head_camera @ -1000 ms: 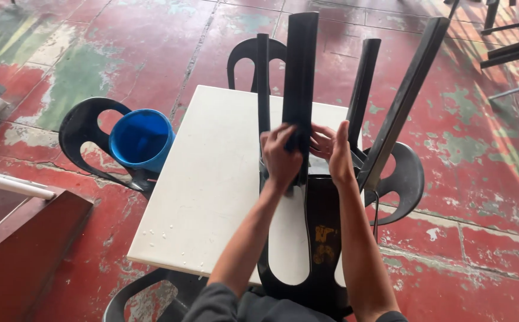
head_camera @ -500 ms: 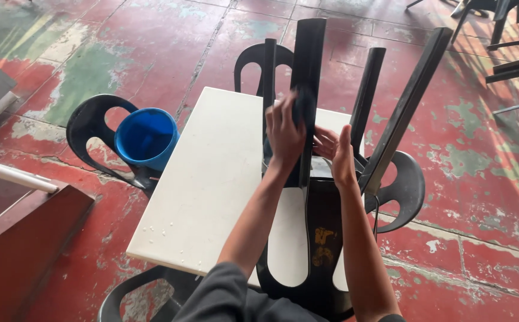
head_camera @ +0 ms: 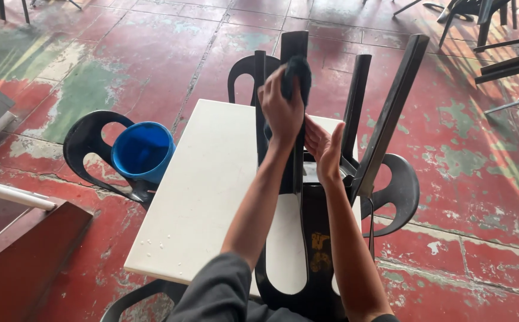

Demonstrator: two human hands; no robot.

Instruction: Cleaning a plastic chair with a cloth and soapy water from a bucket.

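Note:
A black plastic chair (head_camera: 308,238) lies upside down on a white table (head_camera: 205,197), its four legs pointing up and away from me. My left hand (head_camera: 278,110) is shut on a dark cloth (head_camera: 298,71) and presses it against the upper part of the near-left leg. My right hand (head_camera: 325,146) is lower, its fingers straight and apart, its palm turned toward the same leg just beside my left wrist. It holds nothing.
A blue bucket (head_camera: 143,152) sits on a black chair (head_camera: 89,140) left of the table. More black chairs stand at the far end (head_camera: 241,68) and the right side (head_camera: 399,191). A brown ledge (head_camera: 27,250) is at lower left. Other furniture legs (head_camera: 498,36) are at top right.
My left hand has slid the cloth up the chair leg, from the leg's lower part to near its tip. My right hand has stayed low beside the leg.

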